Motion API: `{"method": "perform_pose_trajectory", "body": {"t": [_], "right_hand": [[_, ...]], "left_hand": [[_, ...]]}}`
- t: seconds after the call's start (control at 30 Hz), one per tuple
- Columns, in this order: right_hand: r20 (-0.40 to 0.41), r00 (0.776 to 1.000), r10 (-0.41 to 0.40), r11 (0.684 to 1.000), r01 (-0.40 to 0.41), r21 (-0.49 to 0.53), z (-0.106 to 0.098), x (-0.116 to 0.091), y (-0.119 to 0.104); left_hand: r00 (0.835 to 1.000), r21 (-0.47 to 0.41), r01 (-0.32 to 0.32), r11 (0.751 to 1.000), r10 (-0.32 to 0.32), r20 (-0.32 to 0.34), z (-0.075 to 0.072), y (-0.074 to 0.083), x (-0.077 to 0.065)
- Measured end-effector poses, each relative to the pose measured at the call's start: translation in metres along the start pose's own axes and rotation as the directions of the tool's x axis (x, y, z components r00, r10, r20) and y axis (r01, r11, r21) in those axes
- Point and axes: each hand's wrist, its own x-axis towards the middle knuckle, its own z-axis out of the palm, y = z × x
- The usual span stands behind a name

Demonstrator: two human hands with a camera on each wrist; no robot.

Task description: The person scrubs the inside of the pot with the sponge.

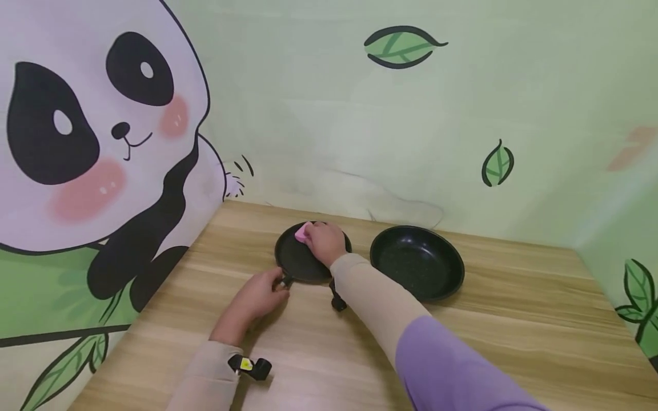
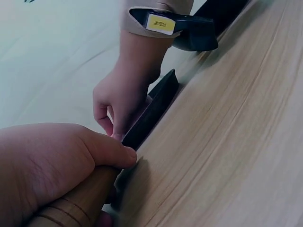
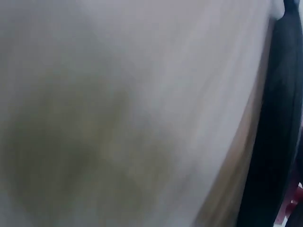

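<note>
A small, shallow black frying pan (image 1: 298, 261) lies on the wooden table. Its brown wooden handle (image 2: 78, 201) is gripped by my left hand (image 1: 262, 294), thumb laid along the top near the pan. Inside the pan, my right hand (image 1: 326, 242) holds a pink sponge (image 1: 302, 233) against the cooking surface, toward the far side. The left wrist view shows the right hand reaching down over the pan's raised rim (image 2: 158, 104). Most of the right wrist view is blurred; the dark pan side (image 3: 272, 132) runs down its right edge, with a sliver of pink beyond.
A deeper black pan (image 1: 416, 262) stands just right of the small one, partly behind the right forearm. The wooden table (image 1: 319, 348) meets a pale green wall (image 1: 319, 114) close behind both pans. A panda picture (image 1: 128, 160) covers the left wall.
</note>
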Motion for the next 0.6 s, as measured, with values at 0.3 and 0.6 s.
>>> {"method": "perform_pose_trajectory", "body": {"t": [0.3,0.6], "right_hand": [[0.007,0.966,-0.257,0.965,0.256,0.053,-0.008,-0.012,-0.023],[0.05,0.986,-0.159,0.987,0.158,0.029,-0.003,-0.009,-0.027]], "left_hand": [[0.999,0.018,0.029,0.999,-0.028,-0.023,-0.003,0.002,0.001],[0.999,-0.003,-0.036,0.999,0.036,0.012,0.002,0.003,-0.001]]}}
